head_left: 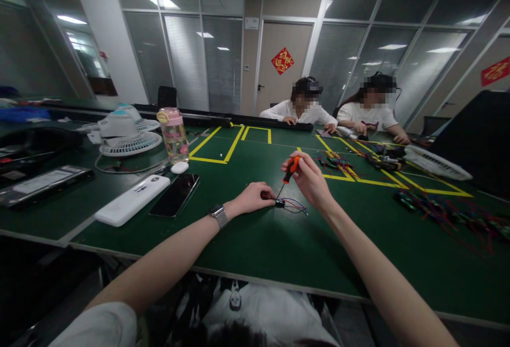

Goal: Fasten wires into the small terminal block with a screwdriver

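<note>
Left hand (255, 197), on my feed, rests low at the middle of the green surface (247, 246), fingers curled in and pinching the left end of a small circuit board (280, 204). Just right of it, I see the right hand (313, 174) raised and closed around an orange and black screwdriver (292, 168), its shaft slanting down to the board; I cannot tell whether the tip touches. Thin wires (297, 206) trail right from the board.

From the left, I have a hard drive (48, 183), a white fan (129, 143) farther off, a long white box (133, 201), a bottle (174, 137) with a pink lid beyond it, then a dark phone (175, 195). Yellow tape (235, 145) outlines patches on the far side. Two people (298, 111) sit far right, with loose wired boards (450, 210) nearer, at the right.
</note>
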`<state>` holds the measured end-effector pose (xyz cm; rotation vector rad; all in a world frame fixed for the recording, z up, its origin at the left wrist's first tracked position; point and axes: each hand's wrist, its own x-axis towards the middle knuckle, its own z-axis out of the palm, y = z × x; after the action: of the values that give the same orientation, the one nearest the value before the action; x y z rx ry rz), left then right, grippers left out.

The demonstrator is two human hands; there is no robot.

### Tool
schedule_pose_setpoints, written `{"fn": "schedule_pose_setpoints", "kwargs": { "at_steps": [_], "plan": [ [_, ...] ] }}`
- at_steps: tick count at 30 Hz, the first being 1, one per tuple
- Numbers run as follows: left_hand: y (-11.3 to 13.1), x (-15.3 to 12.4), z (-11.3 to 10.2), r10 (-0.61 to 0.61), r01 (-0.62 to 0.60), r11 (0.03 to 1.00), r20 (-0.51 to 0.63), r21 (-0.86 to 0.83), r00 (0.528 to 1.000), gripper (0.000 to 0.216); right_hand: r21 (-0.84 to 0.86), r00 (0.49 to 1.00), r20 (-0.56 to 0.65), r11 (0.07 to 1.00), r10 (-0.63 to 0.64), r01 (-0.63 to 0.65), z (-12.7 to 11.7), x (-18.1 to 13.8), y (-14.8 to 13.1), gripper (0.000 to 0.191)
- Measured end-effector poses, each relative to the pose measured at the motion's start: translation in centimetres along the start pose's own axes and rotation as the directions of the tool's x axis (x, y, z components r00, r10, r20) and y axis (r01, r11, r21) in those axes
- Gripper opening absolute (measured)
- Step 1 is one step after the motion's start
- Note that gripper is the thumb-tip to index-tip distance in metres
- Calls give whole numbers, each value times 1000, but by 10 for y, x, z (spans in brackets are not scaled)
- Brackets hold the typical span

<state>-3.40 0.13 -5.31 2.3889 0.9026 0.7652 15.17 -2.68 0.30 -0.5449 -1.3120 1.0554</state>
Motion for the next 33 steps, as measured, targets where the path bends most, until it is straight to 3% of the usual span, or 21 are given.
{"fn": "schedule_pose_setpoints", "kwargs": {
  "at_steps": [5, 11, 19, 27, 33],
  "plan": [
    [0, 0, -1, -8, 8, 1000, 8, 9, 1000, 13, -149, 991, -111, 987, -80, 63, -10, 3, 3, 21],
    [0, -1, -1, 0, 0, 1000, 12, 27, 1000, 14, -44, 999, -38, 999, 7, -8, -15, 6, 1, 26],
    [1, -3, -1, 27, -27, 997, 0, 78, 1000, 15, -132, 994, -93, 990, -62, 49, -14, 5, 1, 24],
    [0, -2, 0, 24, -24, 998, -7, 65, 1000, 14, -60, 1000, 10, 998, -4, 5, -10, 3, -4, 27],
    [1, -2, -1, 24, -24, 997, -5, 73, 1000, 16, -119, 999, -17, 992, -49, 47, -8, 2, -3, 23]
  ]
}}
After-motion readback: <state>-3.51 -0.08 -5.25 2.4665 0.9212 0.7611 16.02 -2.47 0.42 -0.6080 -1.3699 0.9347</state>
